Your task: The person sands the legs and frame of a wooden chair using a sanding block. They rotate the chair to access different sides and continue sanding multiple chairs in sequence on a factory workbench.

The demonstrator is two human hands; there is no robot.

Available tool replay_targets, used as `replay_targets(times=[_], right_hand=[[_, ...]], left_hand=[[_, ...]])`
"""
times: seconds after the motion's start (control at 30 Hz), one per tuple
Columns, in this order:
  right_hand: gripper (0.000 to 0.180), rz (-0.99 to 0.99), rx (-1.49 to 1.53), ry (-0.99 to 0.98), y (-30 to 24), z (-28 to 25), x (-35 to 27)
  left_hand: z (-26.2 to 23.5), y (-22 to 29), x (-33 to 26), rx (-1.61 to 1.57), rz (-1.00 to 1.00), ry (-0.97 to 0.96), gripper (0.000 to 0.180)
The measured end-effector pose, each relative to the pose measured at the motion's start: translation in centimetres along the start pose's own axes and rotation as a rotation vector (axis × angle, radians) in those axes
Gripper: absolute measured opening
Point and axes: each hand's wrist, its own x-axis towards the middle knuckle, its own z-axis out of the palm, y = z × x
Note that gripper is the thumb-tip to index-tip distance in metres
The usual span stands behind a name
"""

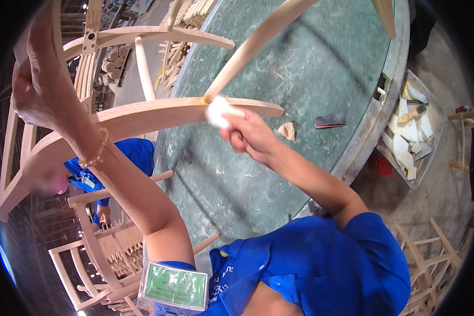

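A pale unfinished wooden chair frame [142,113] is held tilted over a green round worktable [310,68]. My left hand [37,79] is raised at the upper left and grips a rail of the frame; a bead bracelet sits on that wrist. My right hand [245,134] holds a small white cloth pad [218,110] pressed against the joint where a slanted leg [253,45] meets the curved rail.
On the table lie a small wood chip [287,130] and a dark sanding block [330,121]. A tray of scrap pieces [412,131] stands on the floor at right. More chair frames [89,263] and another person in blue [126,158] are at lower left.
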Motion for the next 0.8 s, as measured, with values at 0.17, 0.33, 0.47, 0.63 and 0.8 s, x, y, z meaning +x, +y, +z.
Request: replay_targets(times=[0.17,0.33,0.47,0.63,0.8], right_hand=[[0.031,-0.287,-0.457,-0.025,-3.6,3.7,-1.6],[0.042,-0.707,-1.335,0.096,-2.0,2.1,3.3],[0.041,-0.720,-1.547,0.025,-2.5,-2.4,1.3],[0.029,-0.114,-0.335,0.110,-4.5,-4.5,1.8],[0.019,-0.006,0.005,0.112,-2.4,-1.1,3.3]], left_hand=[[0.3,1.1,-1.1,-0.009,-0.033,0.045,0.058],[1.1,3.0,-0.3,0.011,0.011,0.055,0.059],[2.5,2.0,-0.5,0.015,-0.002,0.044,0.059],[1.5,2.7,0.0,0.083,0.004,0.043,0.060],[2.8,4.0,0.2,0.082,-0.001,0.051,0.062]])
